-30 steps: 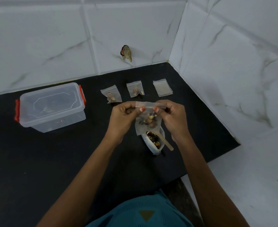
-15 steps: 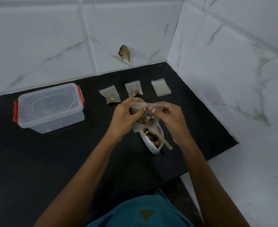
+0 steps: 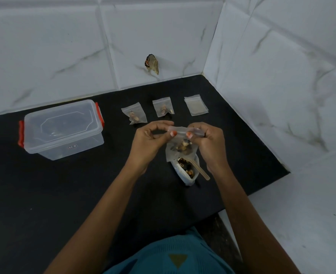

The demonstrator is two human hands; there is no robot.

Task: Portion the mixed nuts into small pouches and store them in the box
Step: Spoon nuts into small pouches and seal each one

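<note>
Pinching the top strip of a small clear plastic pouch (image 3: 180, 150) between thumbs and curled fingers, the left hand (image 3: 149, 144) and right hand (image 3: 211, 146) hold it just above the open white bag (image 3: 185, 177) of nuts, where a flat wooden spoon (image 3: 200, 171) leans. Lumpy brown nuts sag inside the pouch. Two filled pouches (image 3: 133, 115) and one flat empty pouch (image 3: 195, 105) lie on the matte black counter (image 3: 64, 194); the lidded translucent rectangular box (image 3: 62, 129) with red clips sits well left.

Black countertop (image 3: 64, 194), white grey-veined marble tiles (image 3: 44, 46), clear box (image 3: 64, 131) with red latches (image 3: 21, 133), teal shirt (image 3: 173, 258)
</note>
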